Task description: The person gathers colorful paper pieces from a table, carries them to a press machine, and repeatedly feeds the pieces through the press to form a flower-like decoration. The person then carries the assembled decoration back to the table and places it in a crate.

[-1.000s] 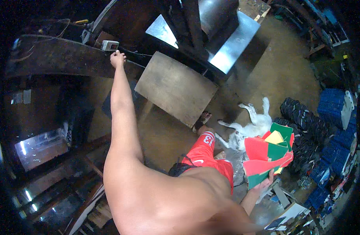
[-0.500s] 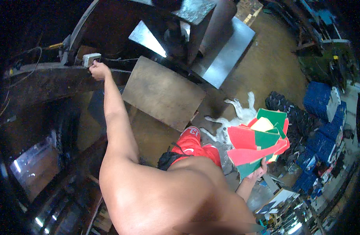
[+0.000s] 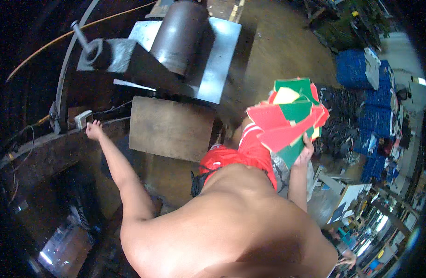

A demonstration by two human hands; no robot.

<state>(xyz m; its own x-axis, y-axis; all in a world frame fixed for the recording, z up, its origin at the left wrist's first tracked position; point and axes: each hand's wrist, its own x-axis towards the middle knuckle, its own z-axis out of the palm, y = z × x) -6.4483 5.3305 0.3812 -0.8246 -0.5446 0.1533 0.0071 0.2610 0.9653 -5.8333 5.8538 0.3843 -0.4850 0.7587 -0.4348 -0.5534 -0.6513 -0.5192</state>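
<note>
My left arm reaches far out to the left. At its end my left hand point(image 3: 94, 130) is beside a small pale switch box point(image 3: 83, 119), fingers loosely bent and partly apart, with nothing visible in them. Whether a fingertip touches the box is hard to tell. On the other side, my right hand point(image 3: 305, 154) grips a fanned stack of thin, flexible-looking red, green and yellow sheets point(image 3: 294, 113) from its near edge. The stack hides most of that palm and several fingers.
A brown board point(image 3: 171, 127) lies ahead, below a dark cylinder point(image 3: 180, 37) and a shiny metal plate point(image 3: 220, 60). A metal block with a ring and rod point(image 3: 106, 55) stands at the upper left. Blue crates point(image 3: 356, 69) line the right. Another person's arm point(image 3: 347, 257) shows lower right.
My view has swung, bringing the cylinder and ringed block into fuller sight. The left hand's fingers have loosened at the switch box. The white dog on the floor is no longer visible.
</note>
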